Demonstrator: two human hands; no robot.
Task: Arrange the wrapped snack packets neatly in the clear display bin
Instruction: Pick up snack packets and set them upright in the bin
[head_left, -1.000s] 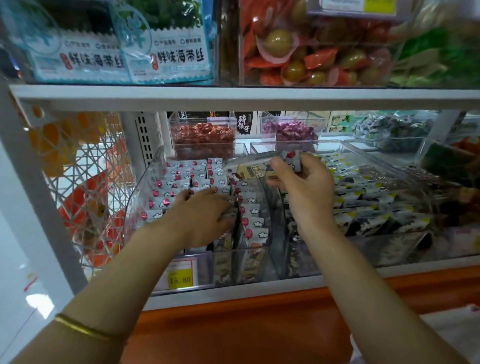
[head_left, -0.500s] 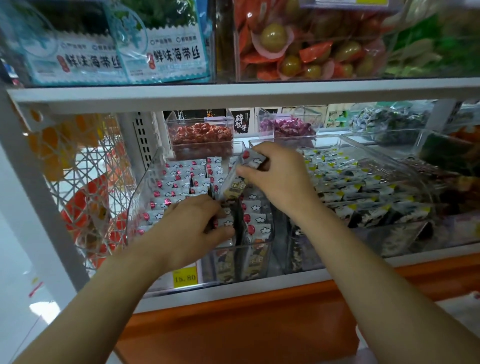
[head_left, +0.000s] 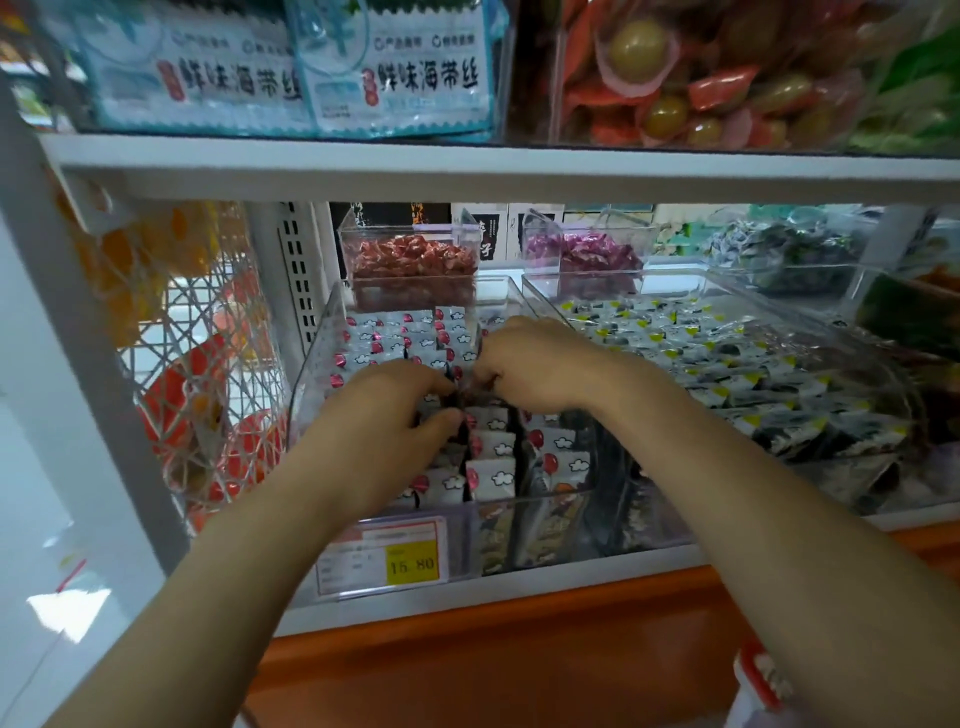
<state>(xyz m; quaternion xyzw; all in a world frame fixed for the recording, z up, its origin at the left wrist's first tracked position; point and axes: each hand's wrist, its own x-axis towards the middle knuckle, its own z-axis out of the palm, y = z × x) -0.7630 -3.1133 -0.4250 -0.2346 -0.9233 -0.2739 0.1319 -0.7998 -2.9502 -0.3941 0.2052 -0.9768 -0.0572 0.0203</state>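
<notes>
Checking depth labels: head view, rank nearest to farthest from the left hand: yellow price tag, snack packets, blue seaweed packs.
1. snack packets, under the left hand
2. yellow price tag, below, at the front
3. blue seaweed packs, on the upper shelf

The white lower shelf (head_left: 571, 574) carries clear containers. At 9 o'clock stands the display bin (head_left: 322, 353), filled with upright snack packets (head_left: 491, 457), with a price label (head_left: 384, 558) on its front wall. At 3 o'clock, just beside it, stands a larger bin (head_left: 779, 291). At 12 o'clock, behind both, stand a red candy bin (head_left: 410, 260) and a purple candy bin (head_left: 582, 254).
</notes>
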